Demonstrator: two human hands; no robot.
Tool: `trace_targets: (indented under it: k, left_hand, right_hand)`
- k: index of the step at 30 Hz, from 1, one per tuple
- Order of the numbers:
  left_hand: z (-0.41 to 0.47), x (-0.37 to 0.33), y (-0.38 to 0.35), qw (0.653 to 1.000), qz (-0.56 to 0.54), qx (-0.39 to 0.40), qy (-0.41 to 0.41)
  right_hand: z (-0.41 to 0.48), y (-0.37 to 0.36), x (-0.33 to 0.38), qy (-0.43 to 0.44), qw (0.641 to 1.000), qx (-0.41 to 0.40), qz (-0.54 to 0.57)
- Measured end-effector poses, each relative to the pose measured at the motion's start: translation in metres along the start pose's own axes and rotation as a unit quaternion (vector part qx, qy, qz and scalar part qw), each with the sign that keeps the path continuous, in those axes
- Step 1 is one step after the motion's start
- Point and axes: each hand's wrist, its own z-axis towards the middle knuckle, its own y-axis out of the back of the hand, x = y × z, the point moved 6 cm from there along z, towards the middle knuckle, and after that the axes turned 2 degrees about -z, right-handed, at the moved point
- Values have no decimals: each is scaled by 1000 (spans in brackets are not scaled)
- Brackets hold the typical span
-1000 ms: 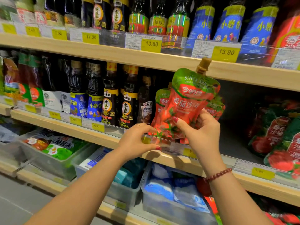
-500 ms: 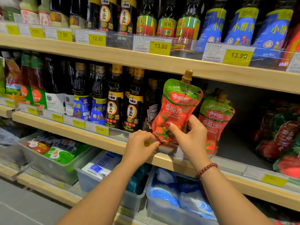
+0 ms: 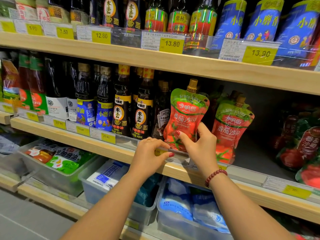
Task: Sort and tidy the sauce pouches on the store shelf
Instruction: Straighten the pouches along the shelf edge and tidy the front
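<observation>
Clearly the red-and-green spouted tomato-sauce pouch (image 3: 186, 118) is a soft, flexible thing: its glossy plastic film bulges with filling low down and goes flatter toward the gold screw cap at twelve o'clock, so I judge it moderately light, bottom-heavy and prone to slump or tip if let go before its base sits flat. It stands upright at the front of the pale wooden middle shelf (image 3: 97, 142), its base just behind the clear plastic price rail (image 3: 178, 153), with a dark glass bottle of brown sauce (image 3: 161, 116) just beside it at nine o'clock and a second matching red-and-green pouch (image 3: 232, 129) near it at three o'clock. The right hand (image 3: 199, 146) has its grip pinching the pouch's lower half, thumb across the front and fingers wrapped round the right edge. The left hand (image 3: 150, 155) rests at seven o'clock from the pouch, its grip pressed onto the rail over a yellow price label (image 3: 158, 152), touching no pouch. The film looks slick, so a pinch at the sealed side seams or low on the full belly should hold better than the smooth face; squeezing hard near the cap seems unwise.
</observation>
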Motion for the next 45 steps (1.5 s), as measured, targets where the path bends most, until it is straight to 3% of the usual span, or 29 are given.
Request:
trace_targets:
  k: [9,14,19,24,36,45]
  left_hand:
    - [2,-6,-1,998,-20,-63,-11]
    - [5,-15,3,996,10,-88,-21]
    - [14,-29,-4,998,39,-28,-51]
    - [24,-32,-10,997,51,-30,-45]
    - [40,-34,-20,994,95,-36,-40]
    - [34,-38,-20,997,61,-20,-40]
  right_hand:
    - [5,-8,-20,-116,988,84,-57]
    - [3,-7,-15,-133,978,137,-81]
    - [1,3,-9,-111,968,154,-162]
    - [4,-1,-13,-134,962,196,-134]
    - [16,-11,-25,-152,950,216,-166]
    - [9,-8,-22,-152,957,206,-139]
